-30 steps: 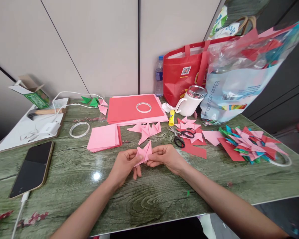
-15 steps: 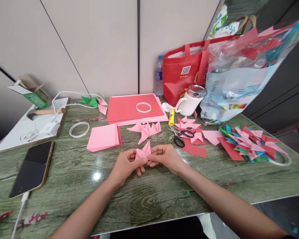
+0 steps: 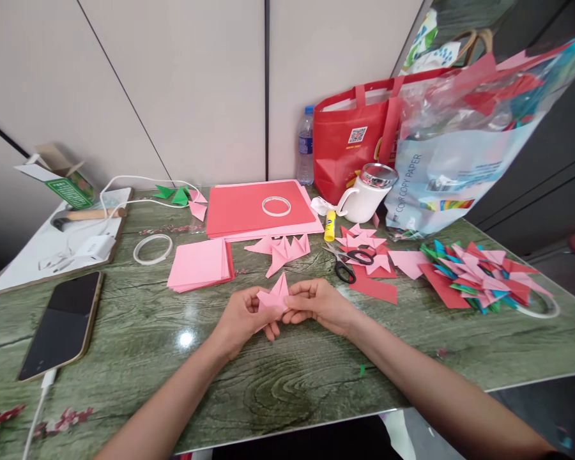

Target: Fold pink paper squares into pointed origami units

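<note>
Between both hands, just above the table, is a small folded piece of pink paper [image 3: 274, 298] with a tall point standing up. My left hand [image 3: 242, 318] pinches its left and lower side between thumb and fingers. The right edge is gripped by the thumb and fingers of my right hand [image 3: 319, 305]. The fingers partly hide the paper's lower folds. Just beyond lie several folded pink paper pieces [image 3: 282, 250]. A stack of pink paper squares [image 3: 199, 265] sits to the left, and black-handled scissors [image 3: 349, 260] rest to the right.
Red and pink sheets [image 3: 239, 207] lie at the back under a tape roll [image 3: 276, 206]. A glue stick [image 3: 330, 226], white mug [image 3: 368, 195] and red bag [image 3: 349, 147] stand to the right. Coloured folded pieces [image 3: 483, 275] are heaped far right; a phone [image 3: 62, 326] lies left.
The pink paper has turned slightly in my fingers, and its upright point has shifted a little left. Both hands keep their grip with only small movement.
</note>
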`<state>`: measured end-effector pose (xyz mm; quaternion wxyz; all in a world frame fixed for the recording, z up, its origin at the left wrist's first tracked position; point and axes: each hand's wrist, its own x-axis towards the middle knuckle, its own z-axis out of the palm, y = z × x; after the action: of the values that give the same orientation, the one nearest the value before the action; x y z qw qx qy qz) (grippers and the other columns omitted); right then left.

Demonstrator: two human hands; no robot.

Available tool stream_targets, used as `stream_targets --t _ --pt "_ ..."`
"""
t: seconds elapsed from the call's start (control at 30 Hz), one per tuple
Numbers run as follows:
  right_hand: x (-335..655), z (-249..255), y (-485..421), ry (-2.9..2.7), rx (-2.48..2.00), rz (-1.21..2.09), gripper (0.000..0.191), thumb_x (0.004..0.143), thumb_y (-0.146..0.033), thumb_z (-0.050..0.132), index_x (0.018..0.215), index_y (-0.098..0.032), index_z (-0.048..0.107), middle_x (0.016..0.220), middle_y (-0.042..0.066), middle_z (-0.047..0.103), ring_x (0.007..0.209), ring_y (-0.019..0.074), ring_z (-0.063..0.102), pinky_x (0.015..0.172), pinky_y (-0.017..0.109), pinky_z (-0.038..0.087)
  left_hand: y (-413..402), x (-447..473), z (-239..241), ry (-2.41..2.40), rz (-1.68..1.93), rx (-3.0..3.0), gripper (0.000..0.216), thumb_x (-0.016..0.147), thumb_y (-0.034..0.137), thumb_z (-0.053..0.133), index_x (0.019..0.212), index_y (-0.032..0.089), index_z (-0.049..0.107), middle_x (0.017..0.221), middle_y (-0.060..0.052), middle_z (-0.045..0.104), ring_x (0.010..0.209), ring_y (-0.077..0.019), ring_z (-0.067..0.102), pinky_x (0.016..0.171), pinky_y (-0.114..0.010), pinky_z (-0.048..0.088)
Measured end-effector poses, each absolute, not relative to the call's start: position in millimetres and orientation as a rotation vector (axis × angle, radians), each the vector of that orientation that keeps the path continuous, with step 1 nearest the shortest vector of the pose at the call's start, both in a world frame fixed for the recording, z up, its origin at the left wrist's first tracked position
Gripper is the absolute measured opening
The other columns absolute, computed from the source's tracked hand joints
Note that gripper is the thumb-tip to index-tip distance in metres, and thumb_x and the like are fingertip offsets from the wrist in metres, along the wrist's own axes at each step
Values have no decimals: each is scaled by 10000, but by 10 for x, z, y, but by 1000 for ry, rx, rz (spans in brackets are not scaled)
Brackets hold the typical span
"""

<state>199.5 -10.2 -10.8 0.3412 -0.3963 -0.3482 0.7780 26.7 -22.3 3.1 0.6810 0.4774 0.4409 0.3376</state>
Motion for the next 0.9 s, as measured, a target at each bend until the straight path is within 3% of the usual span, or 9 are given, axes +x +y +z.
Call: stream_targets --t 0.3,0.4,0.53,0.7,0.8,0.9 --pt "1993 -115 -100 -1006 -1079 1947 273 642 -314 754 736 -87 635 612 50 695 522 85 654 510 130 534 -243 296 32 926 710 1027 299 814 381 553 721 97 548 576 -53 625 457 -126 600 442 -220 492" --pt "2005 -129 -82 -944 -1110 1915 303 629 -312 763 766 -81 621 620 52 693 514 78 649 510 122 532 -239 288 58 901 697 1020 245 791 316 601 884 99 540 661 -57 636 533 -147 631 510 -254 525" --pt "2009 -142 -80 -927 -1135 1861 405 604 -301 781 876 -121 541 572 22 680 472 96 638 482 156 533 -231 271 42 854 795 1040 507 766 228 627 1212 188 391 800 -33 621 636 -162 645 603 -314 546" --pt "1976 -116 -113 -1067 -1078 1778 413 596 -326 775 779 -176 437 514 -16 654 453 129 637 434 187 515 -186 248 -36 908 914 1242 316 733 190 627 1037 177 544 958 -53 592 749 -149 623 704 -307 516" --pt "1953 -100 -127 -1151 -1061 1778 360 629 -354 746 735 -163 461 523 -16 643 484 134 646 467 211 532 -170 231 -57 965 1051 1453 266 693 144 638 954 175 600 1089 -81 555 949 -190 580 800 -307 467" --pt "1950 -96 -130 -1208 -984 1764 306 681 -356 709 755 -157 488 572 -22 634 533 122 649 516 228 549 -179 221 -44 1029 1089 1625 196 677 109 637 864 170 628 1012 -79 585 976 -202 553 823 -308 434"
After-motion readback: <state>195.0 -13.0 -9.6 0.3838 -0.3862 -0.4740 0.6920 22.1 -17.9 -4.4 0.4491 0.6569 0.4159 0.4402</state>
